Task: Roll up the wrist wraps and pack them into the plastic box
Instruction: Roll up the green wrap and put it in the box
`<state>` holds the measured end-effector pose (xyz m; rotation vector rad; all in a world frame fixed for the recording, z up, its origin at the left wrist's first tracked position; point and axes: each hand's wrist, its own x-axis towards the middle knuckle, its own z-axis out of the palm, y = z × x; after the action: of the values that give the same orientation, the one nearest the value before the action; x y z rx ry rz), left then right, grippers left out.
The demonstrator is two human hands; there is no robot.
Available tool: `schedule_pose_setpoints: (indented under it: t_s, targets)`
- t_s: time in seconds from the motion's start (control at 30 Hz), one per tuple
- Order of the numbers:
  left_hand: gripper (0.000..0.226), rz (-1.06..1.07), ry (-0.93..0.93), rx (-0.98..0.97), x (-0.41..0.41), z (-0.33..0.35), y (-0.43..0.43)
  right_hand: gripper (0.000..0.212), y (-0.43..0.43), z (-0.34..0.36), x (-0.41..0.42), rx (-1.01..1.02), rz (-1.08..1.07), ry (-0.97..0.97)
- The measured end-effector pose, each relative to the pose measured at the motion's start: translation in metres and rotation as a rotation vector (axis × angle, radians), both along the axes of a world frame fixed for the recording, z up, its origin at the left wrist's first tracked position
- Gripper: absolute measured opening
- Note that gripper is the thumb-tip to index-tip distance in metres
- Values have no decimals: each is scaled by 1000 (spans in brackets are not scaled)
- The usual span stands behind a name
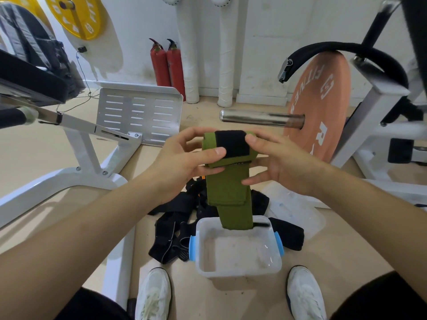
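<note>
"FITNES" on orange weight plate (pixel 323 100)

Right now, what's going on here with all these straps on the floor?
A person is rolling up an olive-green fabric wrist wrap with a black patch, held up in both hands. The left hand grips the rolled top end, thumb on the black patch, and the right hand holds its other side. The loose tail hangs down over the clear plastic box with blue latches, which holds no wraps yet. A pile of black straps lies on the floor beside the box.
</note>
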<state>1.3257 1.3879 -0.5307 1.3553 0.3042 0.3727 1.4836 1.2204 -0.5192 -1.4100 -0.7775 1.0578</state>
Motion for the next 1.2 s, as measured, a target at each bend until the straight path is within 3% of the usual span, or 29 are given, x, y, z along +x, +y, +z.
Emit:
schedule_pose_setpoints:
  t_s: [0.17, 0.4, 0.47, 0.53, 0.7, 0.9, 1.0, 1.1, 1.2]
  targets:
    - [51, -6, -59, 409, -4, -5, 4, 49, 0, 1, -4, -20, 17, 90]
    - [57, -11, -59, 444, -5, -4, 1, 55, 1, -3, -3, 119, -53, 118]
    - [62, -1, 11, 367, -5, -2, 1, 55, 1, -4, -4, 154, -84, 71]
    - [60, -24, 46, 166, -4, -1, -1, 56, 1, -5, -5, 187, -112, -27]
    - [55, -96, 130, -229, -3, 5, -9, 56, -2, -12, -4, 251, -137, -459]
    - [56, -87, 158, -317, -2, 6, -9, 64, 0, -13, -7, 254, -122, -587]
    - [58, -74, 117, -278, -2, 6, -8, 72, 1, -7, -8, 151, -107, -407]
    - [62, -21, 50, -129, -2, 5, -6, 57, -1, 0, -8, 34, 3, -68]
    - [64, 19, -2, 46, -3, 2, -3, 46, -3, 4, -12, -33, 54, 70]
